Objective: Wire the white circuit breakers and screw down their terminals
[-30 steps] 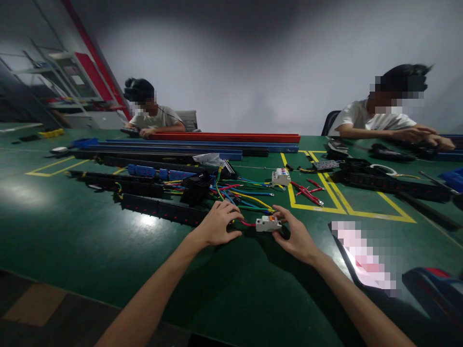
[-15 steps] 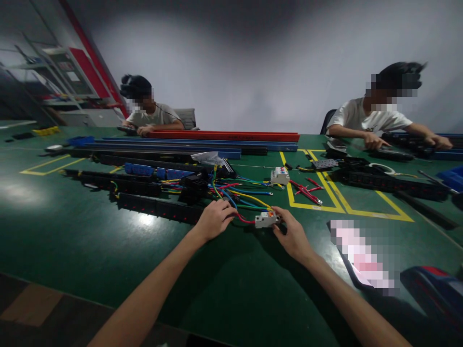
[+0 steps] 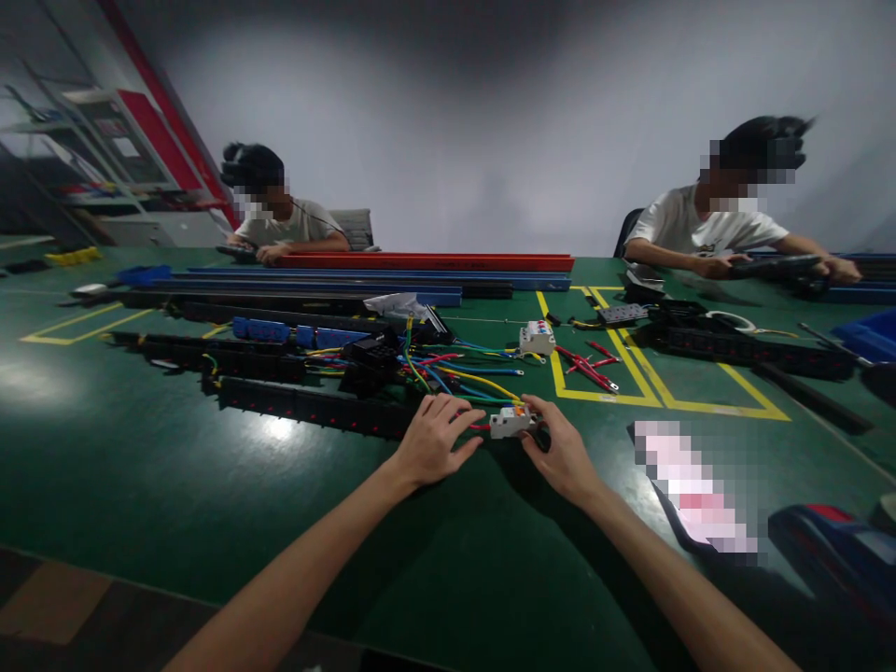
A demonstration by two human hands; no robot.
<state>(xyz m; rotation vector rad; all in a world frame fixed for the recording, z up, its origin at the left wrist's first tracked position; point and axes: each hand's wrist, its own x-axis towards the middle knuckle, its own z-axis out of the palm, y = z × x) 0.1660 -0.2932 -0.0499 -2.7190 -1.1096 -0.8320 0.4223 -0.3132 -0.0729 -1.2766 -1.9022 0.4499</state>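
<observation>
Between thumb and fingers, my right hand (image 3: 564, 455) grips a small white circuit breaker (image 3: 508, 423) with an orange part on top, from its right end. A red wire (image 3: 480, 427) runs out of the breaker's left side. Over that wire, my left hand (image 3: 434, 442) hovers with thumb and index finger apart; I cannot tell whether it touches the wire. Yellow wires (image 3: 483, 383), blue and green ones lie bundled just behind the hands. Black power strips (image 3: 308, 403) lie left of my left hand.
A second breaker (image 3: 537, 337) and loose red wires (image 3: 586, 370) lie behind. Red and blue rails (image 3: 420, 262) cross the back. At right are a phone (image 3: 693, 495) and a dark blue-red object (image 3: 833, 551). Two people (image 3: 728, 229) work across the green table.
My left hand has slid right along the red wire towards the breaker, its thumb and index finger spreading. My right hand keeps hold of the breaker. The right-hand co-worker has lifted a dark object.
</observation>
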